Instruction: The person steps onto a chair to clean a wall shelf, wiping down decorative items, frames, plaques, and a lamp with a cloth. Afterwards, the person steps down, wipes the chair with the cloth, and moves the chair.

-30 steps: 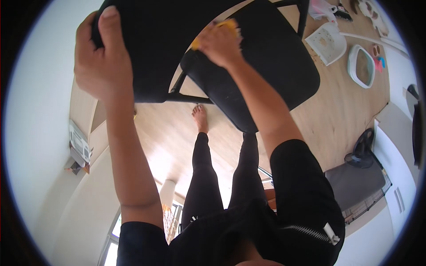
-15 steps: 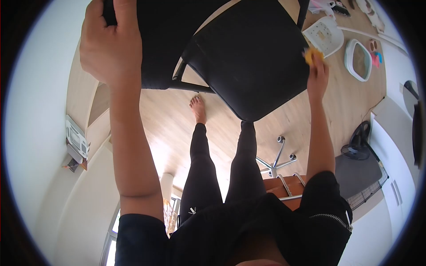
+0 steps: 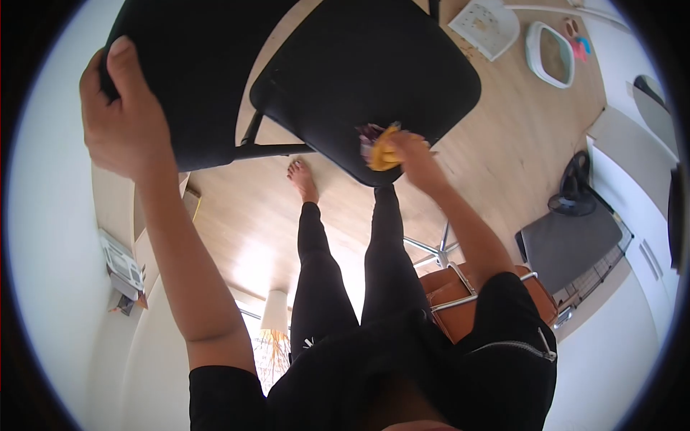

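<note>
A black chair has a padded seat (image 3: 359, 72) and a black backrest (image 3: 194, 65) to its left. My left hand (image 3: 129, 118) is wrapped round the outer edge of the backrest, thumb on its face. Over the near corner of the seat, my right hand (image 3: 413, 159) grips a crumpled yellow cloth (image 3: 387, 149). Something dark and purplish shows at the cloth's left side, too blurred to name. Whether the cloth touches the seat I cannot tell.
A white tray (image 3: 487, 29) and a litter box (image 3: 552, 54) stand on the wooden floor at the upper right. A black fan (image 3: 573, 188) sits beside a grey mat (image 3: 568, 241). Behind my right arm is a brown chair (image 3: 453, 312) with metal legs.
My right hand has moved with the yellow cloth from the seat's right edge to its near corner. The view has shifted, and my left hand and the chair appear further left.
</note>
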Tool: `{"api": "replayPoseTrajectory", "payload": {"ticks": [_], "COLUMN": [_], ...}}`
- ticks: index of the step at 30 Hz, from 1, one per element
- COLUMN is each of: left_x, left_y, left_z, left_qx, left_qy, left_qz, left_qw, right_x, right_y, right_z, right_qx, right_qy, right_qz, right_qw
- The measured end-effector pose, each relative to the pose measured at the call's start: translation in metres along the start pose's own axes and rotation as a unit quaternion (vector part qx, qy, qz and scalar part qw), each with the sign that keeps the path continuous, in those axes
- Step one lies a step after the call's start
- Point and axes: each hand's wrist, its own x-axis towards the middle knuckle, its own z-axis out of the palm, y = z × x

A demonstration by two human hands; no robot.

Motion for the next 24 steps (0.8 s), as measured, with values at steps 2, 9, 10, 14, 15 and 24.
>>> {"api": "replayPoseTrajectory", "payload": {"ticks": [2,9,10,14,15,24], "left_x": [0.0,0.002,0.002,0.001,0.004,0.002], "left_y": [0.0,-0.003,-0.003,0.001,0.002,-0.002], "left_z": [-0.002,0.0,-0.001,-0.004,0.0,-0.004], "left_qx": [0.0,0.024,0.028,0.01,0.016,0.016], "left_qy": [-0.016,-0.038,-0.042,-0.041,-0.033,-0.035], "left_qz": [-0.019,-0.05,-0.058,-0.045,-0.046,-0.036], "left_qw": [1.0,0.998,0.997,0.998,0.998,0.999], "right_x": [-0.009,0.039,0.03,-0.078,-0.091,0.013], "right_y": [0.04,0.003,0.045,0.204,0.218,0.039], "right_z": [-0.057,-0.269,-0.237,-0.087,-0.102,-0.313], "right_qx": [0.118,-0.287,-0.294,-0.317,-0.378,-0.335], "right_qy": [0.006,0.584,0.575,-0.179,-0.168,0.539], "right_qz": [0.212,0.017,0.034,0.329,0.349,0.074], "right_qw": [0.97,0.76,0.763,0.871,0.841,0.769]}}
